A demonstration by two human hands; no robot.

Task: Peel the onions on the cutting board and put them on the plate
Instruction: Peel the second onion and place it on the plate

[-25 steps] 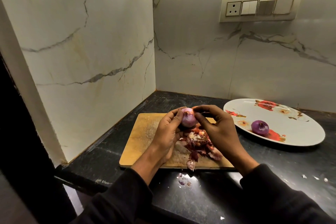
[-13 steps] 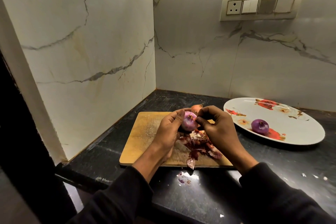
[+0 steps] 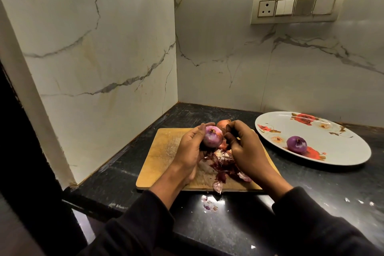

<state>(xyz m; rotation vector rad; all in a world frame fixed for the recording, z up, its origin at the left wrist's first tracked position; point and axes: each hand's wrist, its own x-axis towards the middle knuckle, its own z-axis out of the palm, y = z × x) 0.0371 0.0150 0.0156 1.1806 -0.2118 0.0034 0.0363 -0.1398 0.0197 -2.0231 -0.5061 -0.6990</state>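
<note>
Marble walls (image 3: pixel 104 48) corner black counter (image 3: pixel 311 193); left hand (image 3: pixel 190 147) grips onion (image 3: pixel 212 137), right hand (image 3: pixel 245 147) curled.

- Two white marble walls (image 3: pixel 99 48) with grey veins meet in a corner above the counter.
- A cream switch panel (image 3: pixel 298 7) on the back wall holds a three-pin socket and several switches.
- The black stone counter (image 3: pixel 239 226) is glossy and catches a glare.
- A dark vertical edge (image 3: pixel 22 151) borders the left.
</note>
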